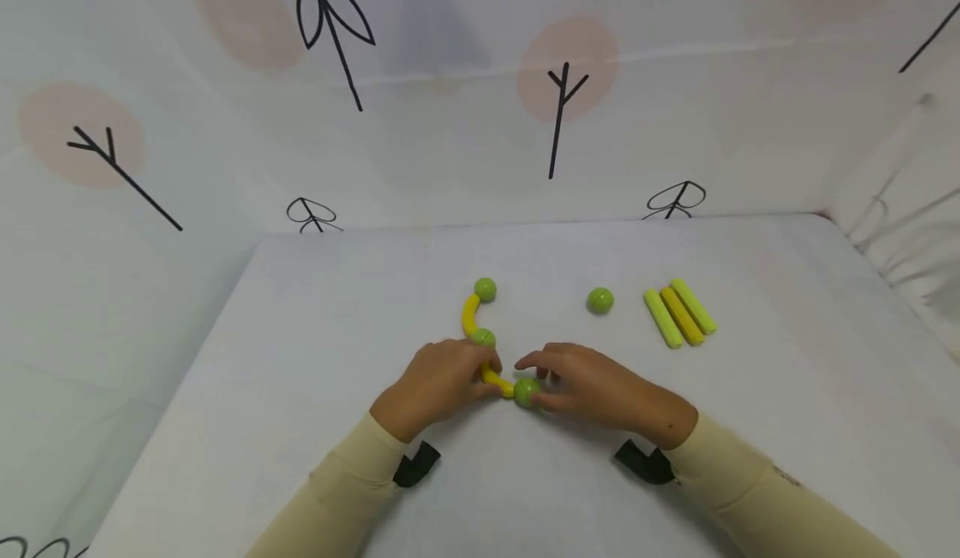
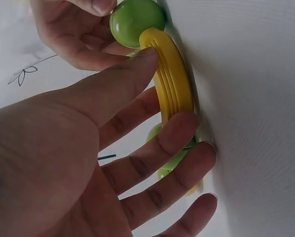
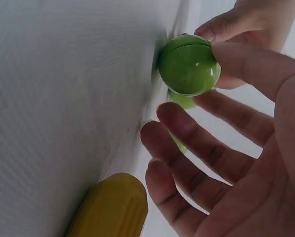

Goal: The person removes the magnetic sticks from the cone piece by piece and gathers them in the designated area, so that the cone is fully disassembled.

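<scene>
Near the middle of the table, my left hand [image 1: 447, 381] pinches a curved yellow stick [image 2: 172, 74] between thumb and fingers. One end of the stick meets a green ball [image 1: 527, 392]. My right hand [image 1: 596, 384] holds that ball lightly, its thumb on the near side and its forefinger close by the far side; the other fingers are loosely bent around air. Behind my left hand, another green ball [image 1: 483, 339] joins the held stick to a second curved yellow stick [image 1: 470, 314]. A further green ball [image 1: 485, 289] tops this chain.
A loose green ball [image 1: 600, 300] lies to the right of the chain. Beside it are a yellow straight stick [image 1: 682, 316] and two yellow-green sticks, side by side. White patterned cloth [image 1: 450, 149] rises behind the white tabletop [image 1: 337, 291].
</scene>
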{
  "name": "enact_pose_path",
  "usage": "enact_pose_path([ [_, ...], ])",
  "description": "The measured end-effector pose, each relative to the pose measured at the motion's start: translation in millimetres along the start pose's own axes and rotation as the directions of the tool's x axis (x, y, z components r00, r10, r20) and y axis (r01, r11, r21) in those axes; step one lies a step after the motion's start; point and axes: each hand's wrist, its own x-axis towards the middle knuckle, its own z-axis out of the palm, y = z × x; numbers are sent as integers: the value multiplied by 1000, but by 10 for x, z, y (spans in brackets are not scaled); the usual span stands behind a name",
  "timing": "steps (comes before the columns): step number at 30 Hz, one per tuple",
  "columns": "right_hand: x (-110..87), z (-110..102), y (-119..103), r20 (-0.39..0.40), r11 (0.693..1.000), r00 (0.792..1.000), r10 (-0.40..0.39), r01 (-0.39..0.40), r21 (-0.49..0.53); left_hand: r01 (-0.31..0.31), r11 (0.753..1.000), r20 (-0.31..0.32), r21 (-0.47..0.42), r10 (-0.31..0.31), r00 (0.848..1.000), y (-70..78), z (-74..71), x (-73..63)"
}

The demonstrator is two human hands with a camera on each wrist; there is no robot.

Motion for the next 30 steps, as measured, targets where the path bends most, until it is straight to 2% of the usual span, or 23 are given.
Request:
enact_pose_path([
  [4,3,24,-5,17,999,999,-47,47,-14,17,1000,14,-25,-16,1000,-5,-4,-14],
  [10,8,50,-21,10,995,996,-88,88,-45,-3,1000,0,-20,3,1000,-35,22,-14],
  [14,8,54,-22,16,996,996,-85,85,-41,-8,1000,-2,-10,8,1000,-42,40,-17],
  [20,9,44,-12,21,999,999,-46,46,0,3,998,8,-56,-2,1000,-50,52,-11],
  [23,12,2,7,-16,1000,1000,-15,15,24,8,998,12,-63,-7,1000,-49,52,-4],
  [26,6,-94,40,-97,999,995,16,-13,38,11,998,17,-64,-10,1000,-43,52,9],
  [30,10,-282,145,-230,998,971,64,-56,38,13,998,17,-69,-11,1000,-30,54,28],
])
